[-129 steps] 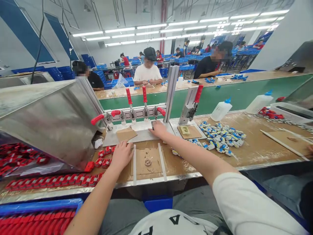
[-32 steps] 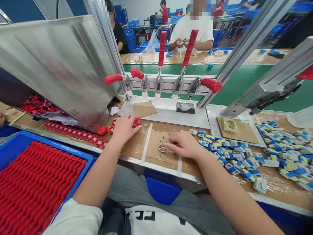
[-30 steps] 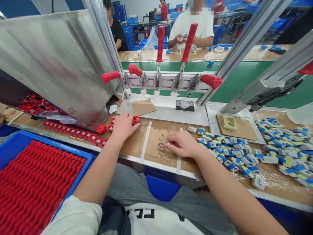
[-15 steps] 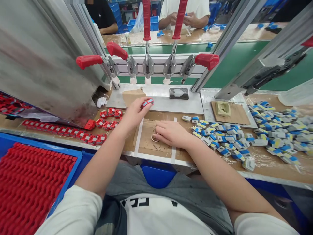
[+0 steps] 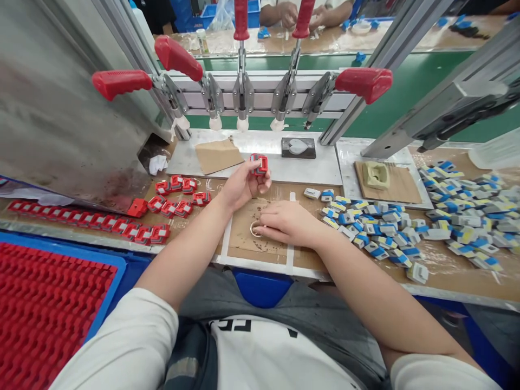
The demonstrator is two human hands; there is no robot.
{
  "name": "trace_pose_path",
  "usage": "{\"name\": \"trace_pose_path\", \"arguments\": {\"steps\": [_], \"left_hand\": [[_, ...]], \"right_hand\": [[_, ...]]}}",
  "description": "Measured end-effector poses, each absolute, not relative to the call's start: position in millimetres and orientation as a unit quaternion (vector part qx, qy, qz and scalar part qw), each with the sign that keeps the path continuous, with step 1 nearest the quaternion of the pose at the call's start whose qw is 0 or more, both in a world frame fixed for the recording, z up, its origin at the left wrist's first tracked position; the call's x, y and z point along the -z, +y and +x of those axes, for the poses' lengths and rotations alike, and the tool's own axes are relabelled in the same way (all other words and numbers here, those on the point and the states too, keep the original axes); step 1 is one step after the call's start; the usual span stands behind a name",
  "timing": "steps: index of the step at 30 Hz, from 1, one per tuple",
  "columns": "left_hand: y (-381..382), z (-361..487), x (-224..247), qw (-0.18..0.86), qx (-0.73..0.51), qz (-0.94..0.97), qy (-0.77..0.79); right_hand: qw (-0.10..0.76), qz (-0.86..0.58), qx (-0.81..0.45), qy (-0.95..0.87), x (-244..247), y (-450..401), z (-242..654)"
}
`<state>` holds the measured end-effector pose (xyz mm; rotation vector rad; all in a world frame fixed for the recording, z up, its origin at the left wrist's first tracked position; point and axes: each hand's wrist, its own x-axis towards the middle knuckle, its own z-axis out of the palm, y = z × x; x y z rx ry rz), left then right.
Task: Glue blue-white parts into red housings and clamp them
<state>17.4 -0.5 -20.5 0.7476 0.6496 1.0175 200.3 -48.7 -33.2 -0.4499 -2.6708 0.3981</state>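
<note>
My left hand (image 5: 240, 188) is raised over the near edge of the metal plate and grips a small red plastic part (image 5: 260, 164) with grey and a hollow face between thumb and fingers. Lower and to the right, my right hand (image 5: 286, 223) rests on the cardboard, its fingers curled together. A pale ring (image 5: 255, 229) lies against its fingertips; what those fingers hold, if anything, is hidden. Several similar red parts (image 5: 182, 208) lie left of my left hand, and a long row of them (image 5: 93, 221) runs further left.
Toggle clamps with red handles (image 5: 179, 57) stand above the metal plate (image 5: 260, 168). A dark block with a heart-shaped recess (image 5: 298, 147) sits there. Many white, blue and yellow parts (image 5: 382, 230) cover the right side. A blue crate (image 5: 117, 271) holds red pieces. Across, a co-worker's hands (image 5: 288, 15) are visible.
My left hand has shifted slightly right and turned over, so the red part now shows its hollow face. My right hand stays by the ring. The view has tilted slightly downward.
</note>
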Motion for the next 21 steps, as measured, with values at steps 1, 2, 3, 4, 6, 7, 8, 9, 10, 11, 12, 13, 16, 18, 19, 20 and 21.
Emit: {"name": "trace_pose_path", "arguments": {"steps": [1,2,3,4,6,7,8,9,10,11,12,13,16,18,19,20,21], "left_hand": [[-0.4,18.7,20.8,0.763,-0.447,0.353,0.305],[-0.5,20.2,21.3,0.764,-0.429,0.365,0.316],[-0.7,21.7,21.8,0.760,-0.413,0.377,0.330],[-1.2,23.3,22.3,0.754,-0.400,0.388,0.348],[-2.3,26.4,23.0,0.734,-0.383,0.402,0.390],[-2.7,27.9,23.4,0.722,-0.382,0.406,0.410],[-3.0,29.2,23.8,0.711,-0.383,0.408,0.426],[-3.2,30.3,24.4,0.702,-0.389,0.406,0.437],[-3.2,31.1,25.1,0.695,-0.395,0.403,0.445],[-3.2,31.7,25.9,0.689,-0.402,0.398,0.453],[-3.2,32.0,26.7,0.686,-0.405,0.394,0.458],[-3.3,32.0,27.4,0.684,-0.404,0.393,0.463],[-4.8,30.9,27.9,0.675,-0.399,0.411,0.465],[-6.5,29.6,26.6,0.667,-0.399,0.428,0.460],[-7.3,29.0,25.8,0.664,-0.399,0.434,0.460],[-7.9,28.4,25.0,0.662,-0.396,0.438,0.462],[-8.3,27.8,24.4,0.661,-0.392,0.441,0.463]], "right_hand": [[0.207,-0.161,-0.150,-0.953,33.9,-48.4,200.9],[0.215,-0.165,-0.150,-0.951,34.7,-48.1,201.6],[0.224,-0.172,-0.144,-0.948,35.3,-47.7,202.2],[0.232,-0.179,-0.133,-0.947,35.6,-47.3,202.8],[0.241,-0.187,-0.106,-0.946,35.2,-46.8,203.4],[0.242,-0.189,-0.095,-0.947,34.5,-46.8,203.4],[0.240,-0.189,-0.087,-0.948,33.6,-46.9,203.2],[0.238,-0.188,-0.086,-0.949,32.6,-47.3,203.0],[0.236,-0.186,-0.091,-0.949,31.7,-47.6,202.8],[0.235,-0.184,-0.102,-0.949,31.0,-48.1,202.7],[0.234,-0.182,-0.118,-0.948,30.5,-48.4,202.8],[0.233,-0.182,-0.137,-0.945,30.3,-48.7,203.0],[0.237,-0.207,-0.190,-0.930,30.5,-49.0,204.1],[0.239,-0.226,-0.217,-0.919,30.8,-49.0,204.7],[0.237,-0.230,-0.228,-0.916,31.0,-49.1,204.8],[0.232,-0.230,-0.240,-0.914,31.0,-49.2,204.7],[0.227,-0.227,-0.251,-0.913,31.1,-49.3,204.5]]}}
